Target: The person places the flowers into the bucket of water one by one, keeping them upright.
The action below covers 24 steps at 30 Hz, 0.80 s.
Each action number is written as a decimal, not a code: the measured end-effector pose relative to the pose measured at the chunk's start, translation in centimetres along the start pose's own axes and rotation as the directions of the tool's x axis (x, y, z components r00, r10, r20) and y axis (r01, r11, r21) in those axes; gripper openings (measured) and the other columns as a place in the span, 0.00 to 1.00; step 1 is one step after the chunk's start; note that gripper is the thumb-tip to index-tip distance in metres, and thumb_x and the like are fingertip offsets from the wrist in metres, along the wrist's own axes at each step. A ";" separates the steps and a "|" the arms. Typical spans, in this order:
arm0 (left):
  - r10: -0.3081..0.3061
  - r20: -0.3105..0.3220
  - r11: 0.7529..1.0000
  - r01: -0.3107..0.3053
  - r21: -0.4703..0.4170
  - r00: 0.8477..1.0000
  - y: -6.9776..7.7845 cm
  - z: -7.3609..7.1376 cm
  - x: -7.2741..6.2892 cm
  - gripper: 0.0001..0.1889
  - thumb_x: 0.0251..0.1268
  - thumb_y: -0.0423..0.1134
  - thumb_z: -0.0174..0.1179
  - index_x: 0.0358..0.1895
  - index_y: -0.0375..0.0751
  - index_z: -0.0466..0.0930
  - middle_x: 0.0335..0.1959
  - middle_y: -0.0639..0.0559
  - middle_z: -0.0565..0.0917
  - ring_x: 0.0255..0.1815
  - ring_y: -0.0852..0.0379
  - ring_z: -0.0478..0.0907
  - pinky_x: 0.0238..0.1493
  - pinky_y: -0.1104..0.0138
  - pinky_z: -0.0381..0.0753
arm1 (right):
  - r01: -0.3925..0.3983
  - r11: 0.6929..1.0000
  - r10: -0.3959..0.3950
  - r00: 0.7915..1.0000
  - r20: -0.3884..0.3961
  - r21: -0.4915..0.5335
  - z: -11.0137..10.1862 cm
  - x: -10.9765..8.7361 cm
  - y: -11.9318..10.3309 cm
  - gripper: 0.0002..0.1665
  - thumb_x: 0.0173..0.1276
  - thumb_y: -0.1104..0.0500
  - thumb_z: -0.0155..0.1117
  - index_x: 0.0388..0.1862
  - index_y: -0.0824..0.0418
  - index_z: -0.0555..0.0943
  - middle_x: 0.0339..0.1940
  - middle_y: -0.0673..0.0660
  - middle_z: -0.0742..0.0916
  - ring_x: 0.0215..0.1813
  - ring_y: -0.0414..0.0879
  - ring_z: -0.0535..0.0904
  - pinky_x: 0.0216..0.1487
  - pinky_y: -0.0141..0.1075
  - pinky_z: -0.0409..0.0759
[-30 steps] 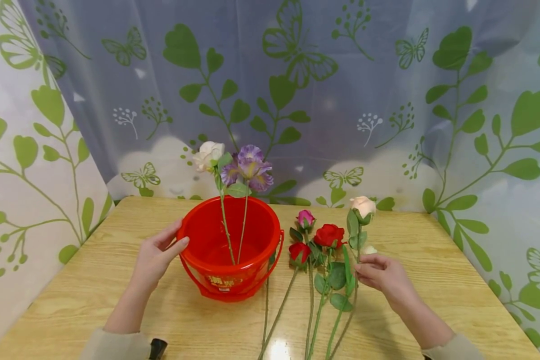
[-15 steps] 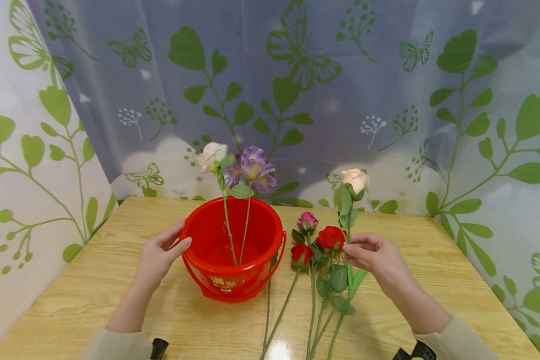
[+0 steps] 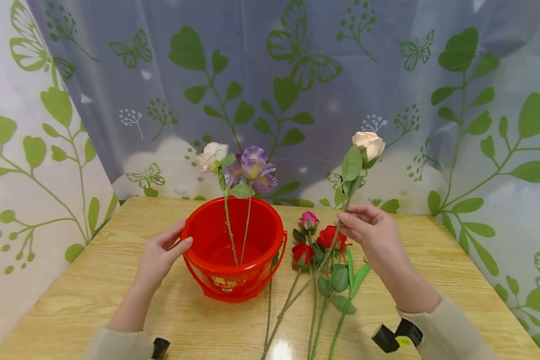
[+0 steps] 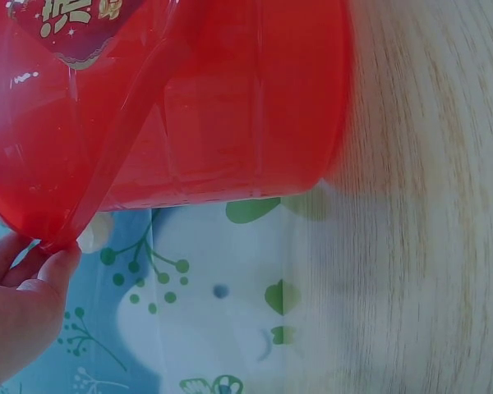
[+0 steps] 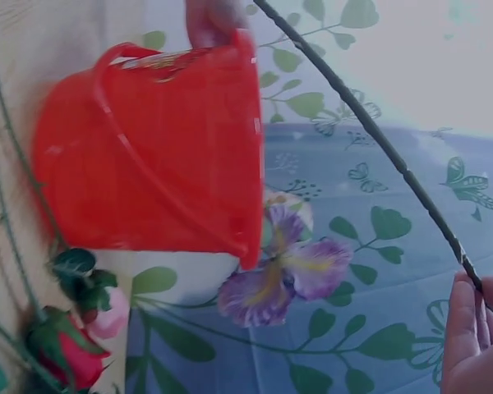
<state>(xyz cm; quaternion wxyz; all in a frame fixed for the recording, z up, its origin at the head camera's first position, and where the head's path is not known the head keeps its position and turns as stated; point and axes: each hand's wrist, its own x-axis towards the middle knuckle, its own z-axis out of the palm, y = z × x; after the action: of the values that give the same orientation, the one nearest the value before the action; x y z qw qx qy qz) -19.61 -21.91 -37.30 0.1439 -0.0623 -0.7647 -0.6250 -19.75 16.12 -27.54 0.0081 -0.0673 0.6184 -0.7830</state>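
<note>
My left hand (image 3: 158, 260) grips the left rim of a red plastic bucket (image 3: 227, 282), thumb and fingers pinching the edge by the handle's end in the left wrist view. Inside the bucket a white rose (image 3: 212, 157) and a purple iris (image 3: 252, 170) stand leaning, their heads above the rim. My right hand (image 3: 378, 239) pinches the stem of a pale peach rose (image 3: 369, 145) between thumb and fingers. That rose is raised above the table, its head up and its stem slanting down to the left. In the right wrist view the stem (image 5: 370, 123) crosses beside the bucket.
Right of the bucket lie a pink rosebud (image 3: 309, 220), two red roses with the larger red rose (image 3: 331, 237) beside the smaller red rose (image 3: 302, 254), and green tulip-like leaves (image 3: 357, 280). Their stems run toward the table's (image 3: 198, 330) near edge. A patterned curtain (image 3: 324, 100) hangs behind.
My right hand has lifted the peach rose off the table, first upward and slightly left, then higher with the head tilting right. My left hand stays on the bucket's rim.
</note>
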 end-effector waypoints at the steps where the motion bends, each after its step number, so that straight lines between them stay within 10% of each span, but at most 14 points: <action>1: 0.000 0.000 1.000 0.000 0.002 1.000 0.0 0.0 0.0 0.28 0.57 0.36 0.59 0.59 0.27 0.63 0.59 0.37 0.66 0.59 0.51 0.64 0.45 0.75 0.72 | 0.012 1.000 -0.011 1.000 -0.003 0.026 0.2 0.1 -0.2 0.12 0.57 0.65 0.63 0.37 0.68 0.72 0.29 0.54 0.80 0.34 0.43 0.80 0.41 0.32 0.78; 12: 0.002 0.001 1.000 -0.002 -0.002 1.000 0.0 0.0 -0.1 0.28 0.57 0.35 0.59 0.59 0.27 0.63 0.59 0.36 0.66 0.58 0.56 0.66 0.46 0.75 0.71 | 0.117 0.968 -0.112 0.993 -0.035 0.223 2.7 1.5 -1.5 0.10 0.54 0.67 0.65 0.34 0.66 0.74 0.28 0.55 0.81 0.33 0.45 0.80 0.41 0.32 0.78; 24: 0.019 0.003 1.000 -0.019 0.004 1.000 -0.1 0.0 0.0 0.28 0.57 0.35 0.59 0.59 0.26 0.64 0.59 0.36 0.66 0.57 0.58 0.66 0.46 0.75 0.71 | 0.179 0.960 -0.155 0.980 -0.123 0.216 5.2 3.4 -0.3 0.05 0.57 0.71 0.61 0.31 0.64 0.76 0.27 0.55 0.80 0.32 0.45 0.80 0.43 0.34 0.78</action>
<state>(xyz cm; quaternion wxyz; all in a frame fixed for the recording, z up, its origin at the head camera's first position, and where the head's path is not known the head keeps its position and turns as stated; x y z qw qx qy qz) -19.61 -21.92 -37.44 0.1491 -0.0702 -0.7656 -0.6218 -22.52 10.81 -25.79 -0.0832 -0.0766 0.5170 -0.8485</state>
